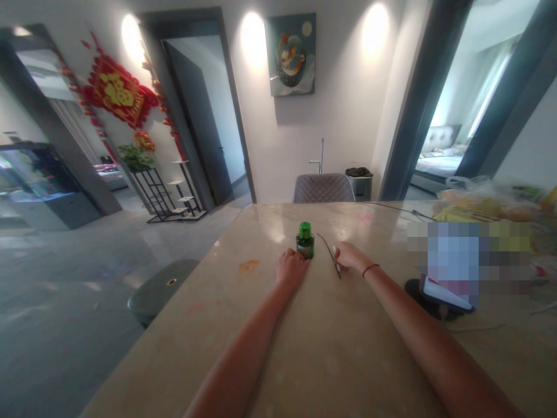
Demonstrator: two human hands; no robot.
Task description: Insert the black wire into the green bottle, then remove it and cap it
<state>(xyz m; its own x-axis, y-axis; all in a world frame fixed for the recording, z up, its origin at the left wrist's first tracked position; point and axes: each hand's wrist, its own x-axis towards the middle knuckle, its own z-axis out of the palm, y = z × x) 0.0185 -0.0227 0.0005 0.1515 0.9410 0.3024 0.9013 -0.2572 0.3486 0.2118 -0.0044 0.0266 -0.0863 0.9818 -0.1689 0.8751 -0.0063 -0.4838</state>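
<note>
The left hand (292, 267) is resting on the bench (331, 354) with its fingers (303, 264) curling against the lower left side of a small green bottle (305, 239); whether they are gripping it or only touching it cannot be told at this size. The bottle is standing upright, its long axis vertical and its green cap facing up, near the middle of the bench and well back from the near edge. The right hand (350, 257), with a dark band at the wrist, is lying just right of the bottle, its fingers (337, 262) pressing together on a thin dark rod (327, 249). The rod is running diagonally, its far end pointing away and to the left towards the bottle, its near end pointing back and to the right; rod and bottle are staying apart. Open bench surface is lying in front of both forearms and out to the left edge. A notebook (439, 290) and bags (483, 203) are crowding the right side. A grey chair (324, 188) is standing at the far edge and a stool (159, 287) at the left edge
</note>
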